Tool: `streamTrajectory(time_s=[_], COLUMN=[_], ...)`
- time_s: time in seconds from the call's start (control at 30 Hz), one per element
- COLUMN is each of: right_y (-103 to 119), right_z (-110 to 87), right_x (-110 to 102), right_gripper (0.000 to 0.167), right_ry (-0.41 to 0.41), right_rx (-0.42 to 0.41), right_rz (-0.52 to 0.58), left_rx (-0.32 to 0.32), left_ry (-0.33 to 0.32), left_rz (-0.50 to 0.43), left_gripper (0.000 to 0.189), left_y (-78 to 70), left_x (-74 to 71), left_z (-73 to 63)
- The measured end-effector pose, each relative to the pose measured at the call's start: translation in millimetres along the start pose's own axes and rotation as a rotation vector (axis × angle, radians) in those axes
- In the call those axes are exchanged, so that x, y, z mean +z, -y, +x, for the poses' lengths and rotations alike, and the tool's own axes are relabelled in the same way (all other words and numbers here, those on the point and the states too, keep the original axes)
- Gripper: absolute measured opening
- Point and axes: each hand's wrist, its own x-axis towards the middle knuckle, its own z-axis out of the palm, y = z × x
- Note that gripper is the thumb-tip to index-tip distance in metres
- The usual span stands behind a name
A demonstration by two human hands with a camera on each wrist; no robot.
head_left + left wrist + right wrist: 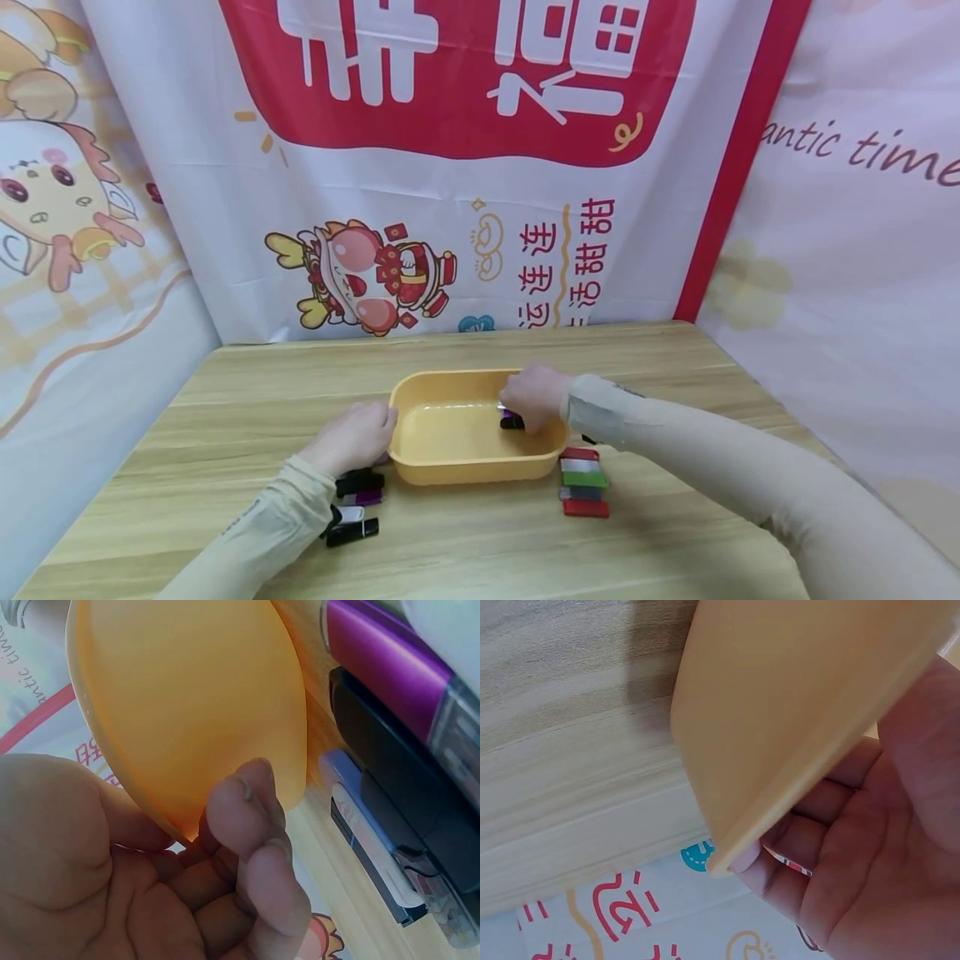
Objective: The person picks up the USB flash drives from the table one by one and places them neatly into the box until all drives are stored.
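Observation:
A yellow plastic basin (450, 471) stands on the wooden table. My left hand (356, 437) grips its left rim, and the left wrist view shows the thumb and fingers pinching the wall (195, 697). Inside the basin's right end is my right hand (534, 398), fingers curled at small purple and black stick-shaped items (512, 422). In the right wrist view the basin wall (780, 712) hides the fingertips of the right hand (870, 847) and those items. Beside the left hand lie several similar sticks, among them a purple one (390, 664) and a black one (405, 772).
Right of the basin, several small flat items lie in a column: red, white, green (585, 479), grey and red (586, 508). A black item (589, 439) shows partly under the right sleeve. Printed cloth (465, 192) hangs behind the wooden table (480, 550).

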Motion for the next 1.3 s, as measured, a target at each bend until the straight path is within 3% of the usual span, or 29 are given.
streamTrajectory(time_s=[0.3, 0.53, 0.67, 0.77, 1.03, 1.3], right_y=[-4, -13, -16, -19, -33, -44], right_z=[-3.0, -30.7, -55.2, -71.3, -102.7, -117.7], right_x=[-1, -23, -32, -31, -14, 6], right_gripper=[0.016, 0.022, 0.016, 0.013, 0.010, 0.008], right_ry=[-0.066, -0.265, -0.424, -0.493, -0.509, -0.525], right_rx=[-0.003, 0.034, 0.022, 0.032, 0.150, 0.161], right_rz=[0.028, 0.136, 0.186, 0.212, 0.364, 0.464], left_rx=[0.000, 0.017, 0.005, 0.004, 0.002, 0.001], left_ry=[-0.003, -0.022, -0.015, -0.015, -0.027, -0.033], left_rz=[0.005, 0.020, 0.015, 0.014, -0.015, -0.001], left_gripper=[0.043, 0.045, 0.043, 0.042, 0.040, 0.040], left_y=[-1.0, -1.9, -2.4, -2.1, 1.2, 2.4], left_x=[0.7, 1.2, 1.0, 1.3, 4.5, 6.5], left_z=[-2.0, -1.3, -1.7, -2.2, -0.8, 0.6])
